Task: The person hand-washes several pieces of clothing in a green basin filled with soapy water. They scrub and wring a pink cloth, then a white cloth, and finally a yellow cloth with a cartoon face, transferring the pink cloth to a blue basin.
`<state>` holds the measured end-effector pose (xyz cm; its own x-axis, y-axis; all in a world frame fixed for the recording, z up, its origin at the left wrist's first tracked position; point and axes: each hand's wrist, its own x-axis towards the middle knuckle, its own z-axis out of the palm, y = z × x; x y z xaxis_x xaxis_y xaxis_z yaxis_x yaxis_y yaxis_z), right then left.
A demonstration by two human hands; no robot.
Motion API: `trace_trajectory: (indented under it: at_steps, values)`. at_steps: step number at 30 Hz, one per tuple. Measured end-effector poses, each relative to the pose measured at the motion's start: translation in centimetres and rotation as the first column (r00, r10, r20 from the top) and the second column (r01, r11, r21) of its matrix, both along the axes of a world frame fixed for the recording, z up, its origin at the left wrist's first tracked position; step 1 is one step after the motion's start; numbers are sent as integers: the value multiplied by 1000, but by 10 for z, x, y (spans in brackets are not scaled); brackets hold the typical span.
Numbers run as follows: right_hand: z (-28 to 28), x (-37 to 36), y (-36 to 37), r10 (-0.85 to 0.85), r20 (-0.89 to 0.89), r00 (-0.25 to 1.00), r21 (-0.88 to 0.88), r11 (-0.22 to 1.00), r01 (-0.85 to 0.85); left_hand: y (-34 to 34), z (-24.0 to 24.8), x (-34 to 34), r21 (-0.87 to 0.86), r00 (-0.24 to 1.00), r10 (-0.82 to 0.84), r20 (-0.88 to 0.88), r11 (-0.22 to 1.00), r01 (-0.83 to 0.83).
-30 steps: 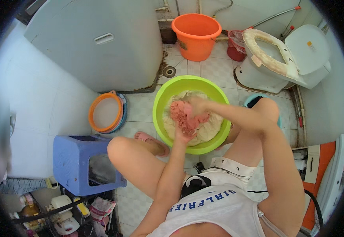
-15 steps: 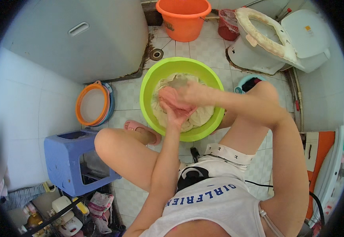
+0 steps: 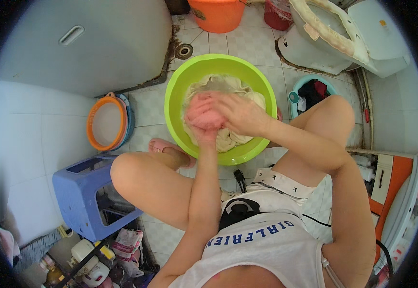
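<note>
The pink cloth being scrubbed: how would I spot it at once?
Find the lime-green basin on the tiled floor, between the person's knees. Above its pale, cream laundry, the left hand and right hand press together on the pink cloth, the only pink piece there.

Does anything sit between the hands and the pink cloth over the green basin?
Nothing visible. The left hand and right hand are both on the pink cloth, pressed together over the pale laundry in the green basin.

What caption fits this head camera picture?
Both hands squeeze a pink cloth over a green basin of laundry.
</note>
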<state>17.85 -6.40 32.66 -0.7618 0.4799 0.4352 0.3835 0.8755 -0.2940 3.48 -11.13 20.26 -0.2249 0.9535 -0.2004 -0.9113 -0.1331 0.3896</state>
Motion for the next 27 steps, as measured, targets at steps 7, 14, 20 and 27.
trace_trajectory:
  at_steps: [7,14,20,27]
  values:
    - [-68,13,24,-242,178,954,-880,394,265,5,36,7,-128,992,-23,122,991,39]
    - [-72,5,24,-374,97,922,-989,-139,48,8,1,9,-172,985,-119,-125,980,96]
    - [-55,-6,-10,15,127,992,-287,958,22,3,-35,-16,-179,971,-122,-205,980,86]
    - [-106,12,19,-103,48,994,-432,895,114,10,39,28,-548,993,-67,93,829,107]
